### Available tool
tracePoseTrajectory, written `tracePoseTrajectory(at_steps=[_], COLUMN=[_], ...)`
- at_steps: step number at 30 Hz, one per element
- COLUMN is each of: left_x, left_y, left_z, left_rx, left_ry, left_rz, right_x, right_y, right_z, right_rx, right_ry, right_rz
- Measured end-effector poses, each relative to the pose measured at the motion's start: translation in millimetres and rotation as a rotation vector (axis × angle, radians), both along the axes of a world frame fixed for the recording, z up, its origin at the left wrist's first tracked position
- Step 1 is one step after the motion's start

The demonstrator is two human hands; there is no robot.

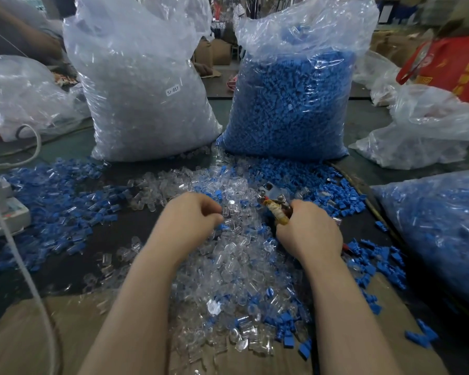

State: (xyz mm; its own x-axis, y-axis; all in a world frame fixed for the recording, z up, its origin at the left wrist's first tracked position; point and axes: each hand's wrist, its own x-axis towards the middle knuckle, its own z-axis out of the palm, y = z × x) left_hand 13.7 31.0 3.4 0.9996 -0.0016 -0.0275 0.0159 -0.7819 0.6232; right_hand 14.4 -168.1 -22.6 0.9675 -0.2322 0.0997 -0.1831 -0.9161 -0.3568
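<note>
My left hand (190, 217) hovers over a heap of clear plastic caps (228, 266) in the middle of the table, fingers curled and pinching at small pieces, one of them blue. What exactly sits between the fingertips is hidden. My right hand (309, 231) grips the wrapped handle of a metal plier-like tool (275, 201), whose jaws point away from me over the heap. Loose blue plastic pieces (322, 182) lie scattered around the clear ones.
A big bag of clear caps (146, 90) and a big bag of blue pieces (290, 104) stand at the back. Another bag of mixed blue parts (439, 226) lies at the right. A white scale-like device (3, 212) and a cable sit at the left. Brown cardboard (79, 334) covers the near edge.
</note>
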Motion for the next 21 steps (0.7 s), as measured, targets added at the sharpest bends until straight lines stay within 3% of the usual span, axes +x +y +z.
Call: tracePoseTrajectory(at_steps=[5,14,21], left_x=[-0.6,1.4,0.8], left_y=[-19.9,-13.4,-15.4], left_z=[-9.3,-13.1,-11.7], left_rx=[0.221,0.098,0.177], left_ry=[-0.015,0.046,0.036], left_rz=[-0.038,0.025,0.019], right_x=[0.1,0.2,2.0], right_y=[3.3,5.5,7.6], right_z=[0.8,-3.0,-0.1], right_rx=[-0.026,-0.005,0.037], right_ry=[0.037,-0.016,-0.089], right_rz=[0.001,-0.001,-0.02])
